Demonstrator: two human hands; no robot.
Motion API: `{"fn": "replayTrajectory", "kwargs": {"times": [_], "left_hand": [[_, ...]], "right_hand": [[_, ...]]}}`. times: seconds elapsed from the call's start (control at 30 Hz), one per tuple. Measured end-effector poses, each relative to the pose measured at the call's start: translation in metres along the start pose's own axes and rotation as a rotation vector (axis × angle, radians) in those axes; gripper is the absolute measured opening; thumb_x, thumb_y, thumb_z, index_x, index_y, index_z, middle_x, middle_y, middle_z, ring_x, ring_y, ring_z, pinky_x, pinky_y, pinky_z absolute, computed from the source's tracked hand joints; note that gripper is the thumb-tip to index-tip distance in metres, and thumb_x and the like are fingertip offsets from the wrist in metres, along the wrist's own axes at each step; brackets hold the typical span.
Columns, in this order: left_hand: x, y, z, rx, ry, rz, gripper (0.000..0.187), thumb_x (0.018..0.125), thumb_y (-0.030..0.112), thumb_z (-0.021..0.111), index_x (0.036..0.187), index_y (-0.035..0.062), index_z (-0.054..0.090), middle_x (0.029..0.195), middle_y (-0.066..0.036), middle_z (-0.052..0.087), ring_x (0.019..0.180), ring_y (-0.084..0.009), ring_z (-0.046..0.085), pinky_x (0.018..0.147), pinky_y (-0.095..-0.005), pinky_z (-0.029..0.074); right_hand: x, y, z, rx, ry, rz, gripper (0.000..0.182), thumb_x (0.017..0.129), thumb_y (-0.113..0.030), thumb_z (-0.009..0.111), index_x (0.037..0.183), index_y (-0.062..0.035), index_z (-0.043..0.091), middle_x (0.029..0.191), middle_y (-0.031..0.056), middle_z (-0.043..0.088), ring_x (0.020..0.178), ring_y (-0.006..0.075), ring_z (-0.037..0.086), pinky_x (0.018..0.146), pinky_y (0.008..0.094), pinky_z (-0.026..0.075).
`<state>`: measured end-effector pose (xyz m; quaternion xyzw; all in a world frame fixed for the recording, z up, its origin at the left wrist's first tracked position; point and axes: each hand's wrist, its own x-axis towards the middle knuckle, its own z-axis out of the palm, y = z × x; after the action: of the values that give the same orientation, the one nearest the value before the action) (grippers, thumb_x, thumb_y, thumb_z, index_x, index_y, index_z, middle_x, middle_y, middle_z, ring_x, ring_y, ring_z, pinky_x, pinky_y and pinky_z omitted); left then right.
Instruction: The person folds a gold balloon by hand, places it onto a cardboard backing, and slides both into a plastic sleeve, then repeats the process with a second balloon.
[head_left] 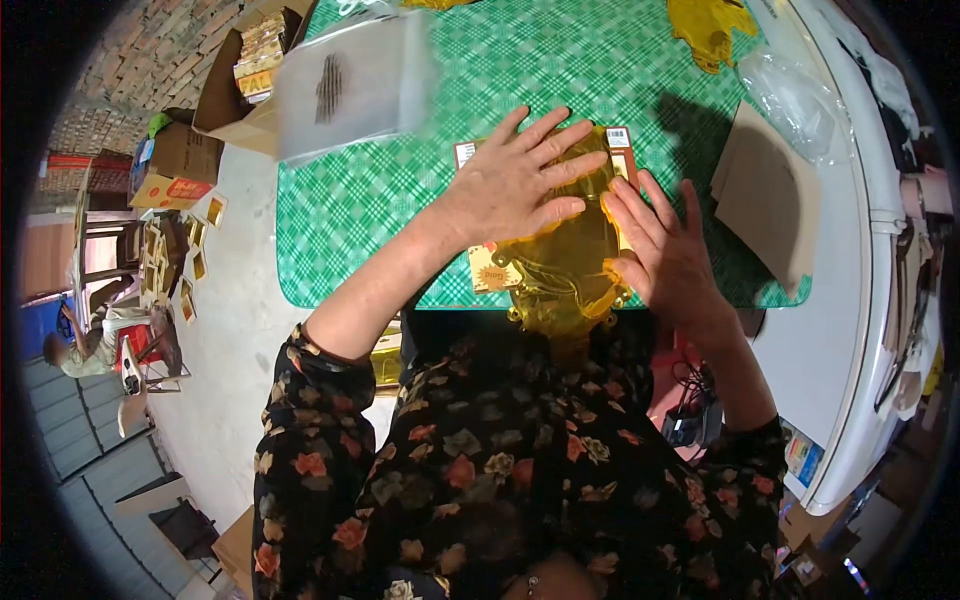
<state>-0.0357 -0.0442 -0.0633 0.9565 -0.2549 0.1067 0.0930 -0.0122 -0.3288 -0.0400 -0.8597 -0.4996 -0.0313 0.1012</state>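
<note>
A shiny gold-yellow plastic film piece with wavy, moulded-looking edges lies over a printed card at the table's near edge. The card reads "Gold", and a barcode label shows at its far corner. My left hand rests flat across the film and card with its fingers spread. At the right side, my right hand has its fingers stretched out along the film's edge, the thumb near a curled lower part. The film's lowest part hangs over the table edge towards my lap.
A blurred clear plastic sleeve is at the table's back left. More gold film, a crumpled clear bag and brown cardboard sheets lie right on the green checked tablecloth. Cartons stand left; a seated person is farther off.
</note>
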Motion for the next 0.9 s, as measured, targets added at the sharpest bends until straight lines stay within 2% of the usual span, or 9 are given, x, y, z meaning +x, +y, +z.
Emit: {"fn": "replayTrajectory", "kwargs": {"times": [0.33, 0.53, 0.73, 0.83, 0.9], "left_hand": [[-0.001, -0.001, 0.007, 0.013, 0.023, -0.009, 0.062, 0.109, 0.060, 0.045, 0.163, 0.0301, 0.044, 0.173, -0.007, 0.036, 0.161, -0.0319, 0.029, 0.131, -0.0568, 0.018], [-0.002, -0.003, 0.010, 0.027, 0.043, 0.007, 0.063, 0.108, 0.062, 0.045, 0.162, 0.0301, 0.046, 0.172, -0.006, 0.037, 0.161, -0.0310, 0.028, 0.132, -0.0562, 0.016], [-0.002, -0.005, 0.013, 0.047, 0.046, 0.022, 0.064, 0.108, 0.065, 0.041, 0.162, 0.0301, 0.046, 0.173, -0.005, 0.036, 0.162, -0.0301, 0.027, 0.132, -0.0558, 0.014], [-0.002, -0.005, 0.014, 0.051, 0.035, 0.023, 0.065, 0.109, 0.066, 0.038, 0.163, 0.0303, 0.045, 0.174, -0.004, 0.035, 0.162, -0.0299, 0.026, 0.133, -0.0559, 0.013], [-0.002, -0.005, 0.015, 0.054, 0.032, 0.025, 0.066, 0.109, 0.066, 0.036, 0.163, 0.0303, 0.045, 0.174, -0.004, 0.034, 0.162, -0.0300, 0.026, 0.133, -0.0560, 0.013]], "right_hand": [[-0.041, -0.012, -0.003, 0.005, -0.074, 0.039, 0.089, 0.089, -0.050, 0.072, 0.158, -0.0042, 0.039, 0.164, 0.0150, 0.042, 0.157, 0.0339, 0.035, 0.128, 0.0665, 0.018], [-0.044, -0.013, 0.001, 0.054, 0.004, 0.015, 0.084, 0.091, -0.049, 0.071, 0.156, -0.0062, 0.039, 0.162, 0.0150, 0.044, 0.156, 0.0348, 0.037, 0.129, 0.0639, 0.020], [-0.051, -0.005, 0.014, 0.077, 0.108, -0.098, 0.073, 0.089, -0.046, 0.073, 0.145, -0.0067, 0.049, 0.152, 0.0132, 0.055, 0.148, 0.0349, 0.048, 0.126, 0.0642, 0.026], [-0.054, -0.005, 0.018, 0.077, 0.178, -0.138, 0.059, 0.087, -0.040, 0.077, 0.132, -0.0062, 0.059, 0.142, 0.0114, 0.061, 0.143, 0.0323, 0.054, 0.124, 0.0610, 0.033], [-0.058, -0.006, 0.029, 0.086, 0.225, -0.184, 0.046, 0.085, -0.030, 0.080, 0.121, -0.0064, 0.063, 0.137, 0.0114, 0.064, 0.140, 0.0303, 0.057, 0.122, 0.0575, 0.039]]}}
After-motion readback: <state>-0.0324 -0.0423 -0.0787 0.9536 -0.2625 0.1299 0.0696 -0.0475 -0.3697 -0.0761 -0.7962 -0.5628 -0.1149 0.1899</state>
